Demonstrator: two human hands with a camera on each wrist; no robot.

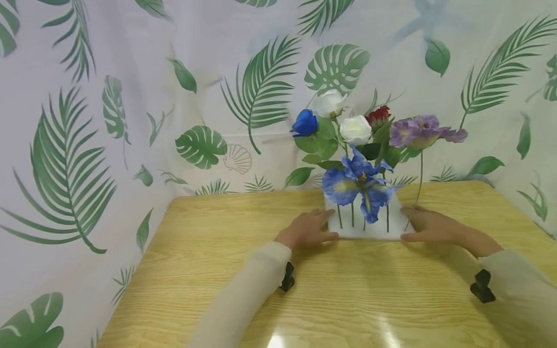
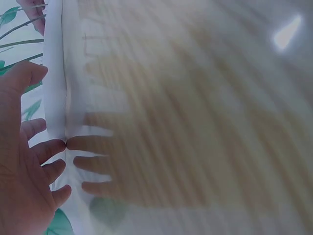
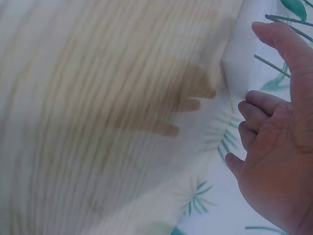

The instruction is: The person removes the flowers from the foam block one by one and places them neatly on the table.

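A white foam block [image 1: 375, 233] lies at the back of the table with several artificial flowers standing in it on thin stems. Lowest in front is a blue iris [image 1: 364, 181]; behind it rise a blue rose [image 1: 305, 123], two white roses [image 1: 356, 130] and a dark red flower [image 1: 378, 115]. A purple flower [image 1: 417, 131] leans out at the right. My left hand [image 1: 308, 229] is at the block's left end, thumb by the front corner, fingers spread loosely along the side. At the right end my right hand [image 1: 435, 228] mirrors it, thumb in front, fingers extended.
The wood-grain table [image 1: 209, 270] stretches toward me, its glossy top reflecting light. Right behind it hangs a pale curtain [image 1: 143, 58] printed with green leaves. A dark device [image 1: 287, 277] is strapped on the left wrist, another [image 1: 482, 286] on the right.
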